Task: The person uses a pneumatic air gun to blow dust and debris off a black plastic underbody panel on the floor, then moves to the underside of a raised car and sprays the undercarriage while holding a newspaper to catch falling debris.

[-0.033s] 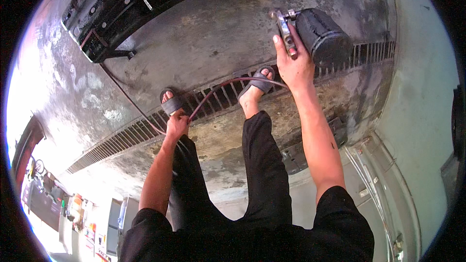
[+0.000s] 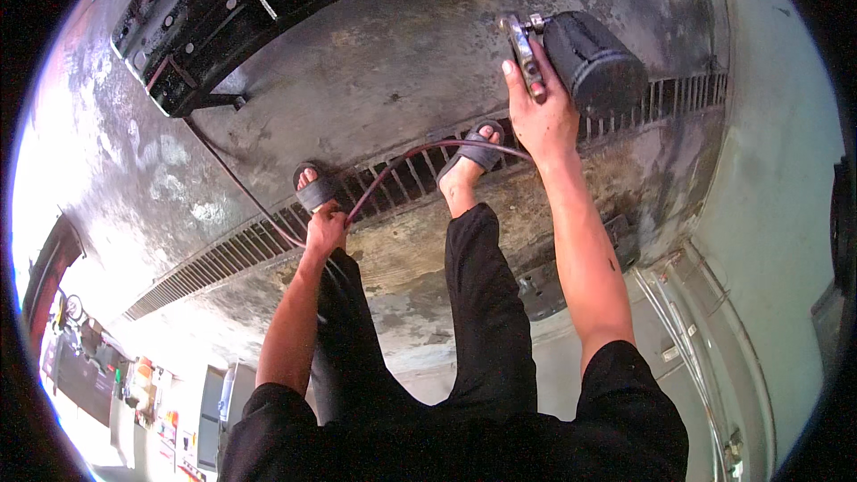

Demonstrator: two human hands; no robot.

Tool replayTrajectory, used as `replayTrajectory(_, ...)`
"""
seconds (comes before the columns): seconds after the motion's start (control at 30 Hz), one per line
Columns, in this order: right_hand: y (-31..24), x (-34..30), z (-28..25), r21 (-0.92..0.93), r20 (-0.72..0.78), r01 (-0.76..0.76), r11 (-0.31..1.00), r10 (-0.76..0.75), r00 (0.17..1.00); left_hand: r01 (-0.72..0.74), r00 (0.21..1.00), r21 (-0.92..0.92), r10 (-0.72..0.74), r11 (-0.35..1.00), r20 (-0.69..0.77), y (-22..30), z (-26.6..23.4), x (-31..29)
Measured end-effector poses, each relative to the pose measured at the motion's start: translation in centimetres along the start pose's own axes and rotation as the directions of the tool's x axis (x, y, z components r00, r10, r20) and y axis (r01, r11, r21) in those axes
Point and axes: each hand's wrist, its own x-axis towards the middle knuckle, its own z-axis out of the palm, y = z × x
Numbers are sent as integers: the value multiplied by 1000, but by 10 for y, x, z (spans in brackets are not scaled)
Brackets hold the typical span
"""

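Observation:
My right hand (image 2: 544,129), ahead and to the right, is closed round the handle of a metal spray gun (image 2: 520,49). A large dark cup (image 2: 594,67) is joined to the gun and lies to the right of my fingers. A dark red air hose (image 2: 418,153) arcs from near my right wrist over the floor grate to my left hand. Low beside my left shin, my left hand (image 2: 327,229) is closed on this hose. From there the hose continues up and left toward a black vehicle part. The fingertips of my left hand are mostly hidden.
A black vehicle part with round holes (image 2: 201,31) stands at the upper left. My sandalled feet rest by a long drain grate (image 2: 241,250) in the stained floor. Long pale rods (image 2: 678,330) lean by the right wall (image 2: 777,178). Shelves with bottles are lower left.

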Motion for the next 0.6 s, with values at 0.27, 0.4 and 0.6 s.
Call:
replayTrajectory(0.27,5,12,50,-88,-159,373,924,-383,910,99,994,-73,-101,992,-31,-25,-20,8)
replayTrajectory(0.4,1,-8,68,-166,-1,500,850,-507,862,166,986,-62,-167,984,-9,-48,-32,6)
replayTrajectory(0.6,-1,-3,80,-130,42,579,805,-579,814,165,986,84,-163,983,-34,-45,-29,9)
